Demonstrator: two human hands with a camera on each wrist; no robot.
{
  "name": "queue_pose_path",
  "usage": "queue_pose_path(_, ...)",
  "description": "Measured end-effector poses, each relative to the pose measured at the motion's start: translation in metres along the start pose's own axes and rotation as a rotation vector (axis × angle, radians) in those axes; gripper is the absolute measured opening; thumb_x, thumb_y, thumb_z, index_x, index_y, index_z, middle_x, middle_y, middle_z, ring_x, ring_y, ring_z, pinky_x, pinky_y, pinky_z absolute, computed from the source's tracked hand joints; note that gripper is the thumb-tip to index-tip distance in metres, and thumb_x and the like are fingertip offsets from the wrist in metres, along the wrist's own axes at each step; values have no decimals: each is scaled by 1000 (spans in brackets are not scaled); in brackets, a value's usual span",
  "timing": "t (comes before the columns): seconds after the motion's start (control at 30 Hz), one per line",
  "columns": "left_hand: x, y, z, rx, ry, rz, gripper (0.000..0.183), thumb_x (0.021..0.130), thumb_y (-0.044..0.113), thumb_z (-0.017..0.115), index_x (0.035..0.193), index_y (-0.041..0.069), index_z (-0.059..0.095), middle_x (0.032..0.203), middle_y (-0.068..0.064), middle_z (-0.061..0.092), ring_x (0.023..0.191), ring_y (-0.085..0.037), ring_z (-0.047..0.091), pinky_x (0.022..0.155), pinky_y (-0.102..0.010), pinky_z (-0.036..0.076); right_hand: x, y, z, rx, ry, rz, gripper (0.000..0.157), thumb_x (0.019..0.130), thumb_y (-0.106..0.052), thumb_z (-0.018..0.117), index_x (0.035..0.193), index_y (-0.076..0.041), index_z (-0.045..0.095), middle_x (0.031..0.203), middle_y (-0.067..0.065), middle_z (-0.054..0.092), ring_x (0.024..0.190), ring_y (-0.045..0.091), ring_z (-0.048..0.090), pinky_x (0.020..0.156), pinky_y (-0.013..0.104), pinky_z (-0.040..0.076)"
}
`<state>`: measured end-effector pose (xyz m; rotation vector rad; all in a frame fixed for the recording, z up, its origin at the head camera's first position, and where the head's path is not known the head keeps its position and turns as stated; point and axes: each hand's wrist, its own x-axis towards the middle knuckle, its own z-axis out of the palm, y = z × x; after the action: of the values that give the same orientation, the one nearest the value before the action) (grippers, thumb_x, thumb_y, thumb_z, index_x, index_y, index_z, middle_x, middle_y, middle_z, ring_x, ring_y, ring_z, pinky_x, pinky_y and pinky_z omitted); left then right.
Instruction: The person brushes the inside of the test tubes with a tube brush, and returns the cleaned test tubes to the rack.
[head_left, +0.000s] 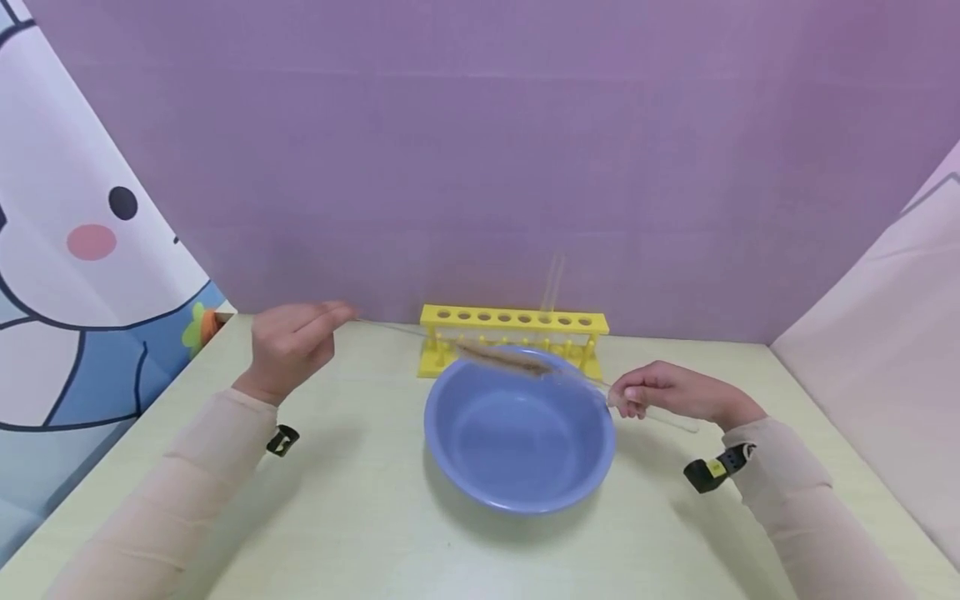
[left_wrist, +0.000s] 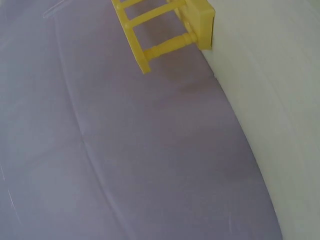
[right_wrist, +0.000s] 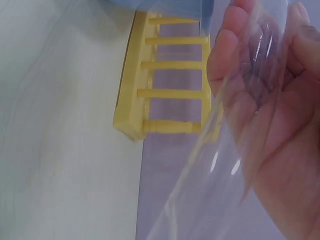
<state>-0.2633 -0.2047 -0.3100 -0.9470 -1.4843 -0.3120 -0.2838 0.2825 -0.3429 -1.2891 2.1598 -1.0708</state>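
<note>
Grips first, head view: left hand (head_left: 296, 340) pinches the brush (head_left: 498, 357) by its thin handle; right hand (head_left: 670, 392) has its fingers curled round a clear tube (head_left: 677, 423). Brush slants down over the far side of the blue bowl (head_left: 517, 446), aimed at the tube; too blurred to tell if its tip is inside. Yellow rack (head_left: 514, 317) stands behind the bowl, with a second tube (head_left: 552, 287) leaning in it. Looks like brushing out the tube; next move likely calls for keeping brush and tube in line. Left wrist view: rack end and purple backdrop (left_wrist: 115, 125), no hand, grip unreadable there. Right wrist view: tube against the palm, rack beyond. Count: 1 brush, 2 tubes (1 held, 1 racked), 1 bowl, 1 rack.
</note>
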Motion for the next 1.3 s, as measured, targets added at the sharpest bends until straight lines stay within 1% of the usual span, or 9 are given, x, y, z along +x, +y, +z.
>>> queue_pose_path(0.1, 0, -1, -2, 8, 24, -22, 31, 84, -2, 42, 83, 5, 72, 70, -9, 69, 45, -27, 55, 37, -38, 38, -4, 2, 1, 7, 11, 5, 24, 98, 0, 39, 105, -5, 62, 83, 6, 61, 73, 24, 56, 69, 31, 51)
queue_pose_path(0.2, 0, -2, -1, 10, 57, -30, 30, 81, -4, 43, 80, 5, 72, 69, -9, 68, 43, -28, 53, 37, -39, 37, -6, 3, 2, 17, 8, 4, 24, 98, 0, 39, 105, -4, 62, 82, 9, 60, 73, 24, 55, 69, 31, 51)
queue_pose_path(0.43, 2, -1, 7, -17, 86, -47, 29, 80, -5, 44, 78, 4, 71, 62, -11, 64, 38, -26, 45, 35, -37, 32, -5, 4, 0, 3, 7, -16, 26, 98, 2, 38, 105, -6, 62, 82, 4, 61, 72, 23, 56, 68, 31, 51)
queue_pose_path(0.63, 4, 2, 14, -23, 106, -39, 31, 73, -10, 43, 77, 4, 71, 64, -9, 66, 40, -26, 50, 36, -39, 35, -2, 0, -1, 20, -6, -21, 26, 98, 2, 38, 106, -4, 61, 83, 5, 61, 72, 26, 55, 69, 31, 51)
queue_pose_path(0.73, 5, 3, 15, -24, 107, -42, 33, 71, -12, 43, 77, 4, 71, 65, -9, 66, 41, -26, 51, 36, -40, 36, 0, -2, -1, 15, -5, -40, 26, 98, 3, 37, 107, -1, 61, 83, 5, 61, 72, 29, 55, 69, 32, 52)
queue_pose_path(0.87, 3, 5, 15, -21, 99, -39, 34, 72, -11, 41, 78, 4, 71, 65, -8, 66, 41, -25, 51, 36, -39, 36, 4, -4, 1, 11, -2, -33, 25, 98, 1, 38, 108, 3, 61, 84, 3, 62, 72, 27, 56, 69, 32, 52)
queue_pose_path(0.93, 1, 6, 14, -19, 97, -36, 35, 73, -10, 40, 78, 5, 71, 64, -7, 66, 41, -24, 50, 36, -38, 35, 6, -4, 2, 9, -1, -22, 24, 98, 1, 39, 108, 3, 61, 84, 2, 62, 72, 25, 56, 69, 32, 52)
queue_pose_path(1.13, -2, 5, 13, -14, 77, -25, 36, 77, -7, 39, 79, 5, 72, 67, -6, 67, 45, -24, 54, 38, -38, 38, 8, -3, 3, 6, 6, -6, 24, 99, -1, 39, 108, 3, 61, 85, 0, 63, 73, 23, 58, 69, 32, 52)
queue_pose_path(1.3, -4, 5, 13, -7, 82, -28, 35, 78, -6, 40, 81, 6, 73, 67, -6, 68, 44, -24, 54, 38, -39, 40, 8, -1, 3, 1, 7, -31, 25, 98, 1, 39, 108, 2, 62, 83, 2, 62, 72, 20, 57, 68, 32, 52)
